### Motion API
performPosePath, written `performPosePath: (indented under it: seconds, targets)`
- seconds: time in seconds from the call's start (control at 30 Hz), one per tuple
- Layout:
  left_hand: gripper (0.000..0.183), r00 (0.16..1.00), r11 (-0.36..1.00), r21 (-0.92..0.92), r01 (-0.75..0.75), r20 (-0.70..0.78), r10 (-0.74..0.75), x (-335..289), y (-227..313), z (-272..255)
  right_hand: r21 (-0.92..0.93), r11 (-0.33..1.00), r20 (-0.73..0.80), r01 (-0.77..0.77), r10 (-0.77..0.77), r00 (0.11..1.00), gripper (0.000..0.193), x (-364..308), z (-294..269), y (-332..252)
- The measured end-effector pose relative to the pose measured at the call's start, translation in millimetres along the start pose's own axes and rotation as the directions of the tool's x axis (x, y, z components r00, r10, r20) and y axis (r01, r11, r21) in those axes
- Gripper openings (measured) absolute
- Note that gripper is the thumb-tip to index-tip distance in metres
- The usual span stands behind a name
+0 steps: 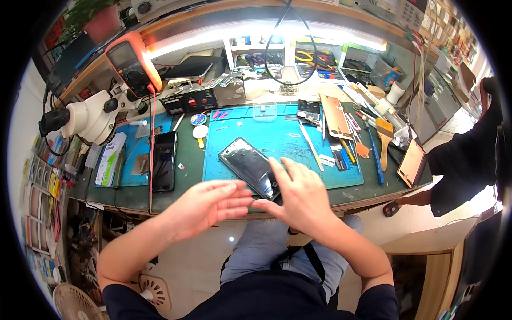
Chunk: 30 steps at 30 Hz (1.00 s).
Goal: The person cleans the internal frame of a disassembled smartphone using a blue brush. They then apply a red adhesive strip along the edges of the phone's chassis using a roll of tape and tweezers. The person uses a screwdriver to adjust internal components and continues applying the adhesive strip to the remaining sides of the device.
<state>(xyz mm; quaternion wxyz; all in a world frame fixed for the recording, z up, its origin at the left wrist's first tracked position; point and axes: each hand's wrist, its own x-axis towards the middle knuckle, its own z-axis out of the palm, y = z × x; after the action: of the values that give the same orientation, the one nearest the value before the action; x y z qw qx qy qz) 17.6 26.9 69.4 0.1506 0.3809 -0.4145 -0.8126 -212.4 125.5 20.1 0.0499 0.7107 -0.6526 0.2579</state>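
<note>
A smartphone (246, 162) with a dark, scuffed and cracked-looking front lies slanted on a blue work mat (224, 112). My left hand (216, 205) is in front of the phone's near side, palm turned inward and fingers stretched out, with nothing in it. Over the phone's right end is my right hand (298, 194), thumb and fingers apart. Its fingertips overlap the phone's edge; whether they touch it I cannot tell. To the left of the mat lies another black phone (164, 161).
A white microscope (93, 117) and an orange multimeter (133, 64) stand at the left. Right of the mat are a brush (384, 141), a blue pen-like tool (375, 157) and gold-coloured phone panels (336, 117). A black cable (314, 50) loops overhead. Another person's leg (413, 204) shows at right.
</note>
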Motion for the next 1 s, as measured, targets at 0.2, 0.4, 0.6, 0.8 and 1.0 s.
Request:
performPosePath:
  seconds: [0.2,0.4,0.6,0.8,1.0]
  targets:
    - [0.076,0.961,0.999,-0.040,-0.012,0.274,0.022,-50,-80,-75,-0.008,1.000,0.173,0.007,-0.006,0.985,0.092,16,9,-9]
    - [0.044,0.997,0.932,0.363,-0.027,-0.062,0.053,-34,-180,-54,0.360,0.930,0.294,-0.068,-0.044,0.955,0.093,54,-5,34]
    - [0.075,0.812,0.281,0.912,-0.299,0.088,0.578,34,-301,-79,0.497,0.867,0.340,0.034,-0.231,0.912,0.096,65,0,75]
    - [0.062,0.955,0.755,0.656,0.015,-0.233,0.183,66,-331,-125,0.330,0.922,0.060,0.203,-0.235,0.970,0.080,29,-7,31]
    - [0.065,0.928,0.949,-0.060,-0.310,-0.234,0.289,21,-275,-51,0.532,0.630,-0.343,0.566,-0.451,0.824,0.051,-101,55,-93]
